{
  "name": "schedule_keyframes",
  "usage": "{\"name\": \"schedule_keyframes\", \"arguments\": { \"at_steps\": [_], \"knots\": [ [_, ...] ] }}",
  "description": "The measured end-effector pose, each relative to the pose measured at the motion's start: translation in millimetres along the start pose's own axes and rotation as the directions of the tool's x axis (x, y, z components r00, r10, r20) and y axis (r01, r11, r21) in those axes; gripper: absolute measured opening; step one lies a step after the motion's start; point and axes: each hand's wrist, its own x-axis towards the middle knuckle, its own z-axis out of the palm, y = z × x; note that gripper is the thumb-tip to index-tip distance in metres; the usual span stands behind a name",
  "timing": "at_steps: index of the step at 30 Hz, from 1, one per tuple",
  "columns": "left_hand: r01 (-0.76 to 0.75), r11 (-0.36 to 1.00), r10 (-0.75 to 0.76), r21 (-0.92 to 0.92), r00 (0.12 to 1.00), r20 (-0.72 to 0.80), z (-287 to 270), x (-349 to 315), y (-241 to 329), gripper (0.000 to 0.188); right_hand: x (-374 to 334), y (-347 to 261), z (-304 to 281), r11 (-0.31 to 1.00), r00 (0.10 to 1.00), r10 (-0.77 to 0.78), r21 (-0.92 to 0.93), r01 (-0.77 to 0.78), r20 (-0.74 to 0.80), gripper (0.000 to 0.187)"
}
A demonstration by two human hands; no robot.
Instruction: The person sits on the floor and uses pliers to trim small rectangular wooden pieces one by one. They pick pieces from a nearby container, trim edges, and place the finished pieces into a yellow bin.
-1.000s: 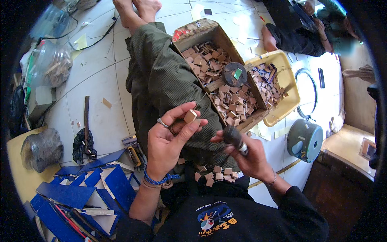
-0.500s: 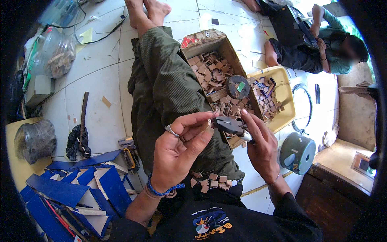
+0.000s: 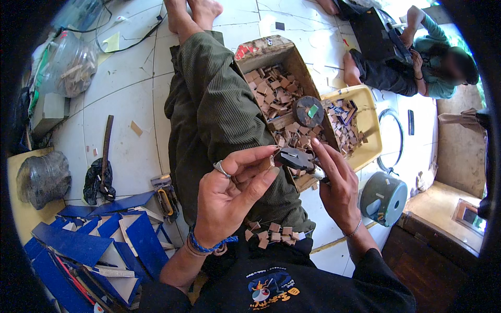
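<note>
My left hand [image 3: 237, 190] pinches a small brown square piece [image 3: 267, 163] between thumb and forefinger, in front of my lap. In my right hand [image 3: 336, 193] is a pair of pliers [image 3: 298, 160], its dark jaws close to the held piece. Whether the jaws touch it is too small to tell. Beyond them stands a wooden box [image 3: 326, 130] with two compartments full of similar brown pieces [image 3: 271, 91]. A dark round disc [image 3: 308, 112] with a green patch sits over its divider. More brown pieces [image 3: 275, 235] lie in my lap.
A yellow tray [image 3: 371, 122] with pieces adjoins the box. Blue boards [image 3: 104, 245] are heaped at left, near a utility knife [image 3: 167, 201] and a dark stick [image 3: 108, 141]. A grey-green round container [image 3: 383, 198] stands at right. Another person [image 3: 422, 62] sits at far right.
The pliers have turned slightly and their jaws sit a little off the piece in my left hand. Both hands stay almost where they were.
</note>
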Motion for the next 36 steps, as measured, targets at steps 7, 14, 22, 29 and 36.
{"name": "schedule_keyframes", "arguments": {
  "at_steps": [7, 14, 22, 29, 36],
  "knots": [
    [0.002, 1.0, -0.002, 0.029, 1.0, -0.001, -1.0, -0.3, -1.0, 0.038, -1.2, 0.9, -0.3, 1.0, 1.0, 0.005, 0.002, -0.006, 0.016, 0.072],
    [-0.008, 0.998, 0.009, 0.061, 1.0, -0.008, -1.6, -0.2, -0.6, 0.037, -4.7, 0.0, 1.4, 0.997, 0.997, 0.059, 0.056, -0.062, 0.057, 0.078],
    [0.052, 0.994, -0.055, 0.099, 0.998, 0.025, 2.4, -0.5, 0.2, 0.036, -10.7, 1.9, -2.5, 0.982, 0.971, 0.131, 0.111, -0.155, 0.202, 0.075],
    [-0.012, 0.96, -0.033, 0.278, 0.987, 0.157, -17.6, 11.9, 5.7, 0.032, -12.1, 9.1, -16.4, 0.674, 0.723, 0.024, 0.523, -0.522, 0.69, 0.033],
    [0.043, 0.954, -0.097, 0.298, 0.981, 0.168, -27.2, 13.4, 0.9, 0.035, -7.9, 16.3, -18.4, 0.759, 0.637, 0.047, 0.387, -0.524, 0.77, 0.039]
  ]
}}
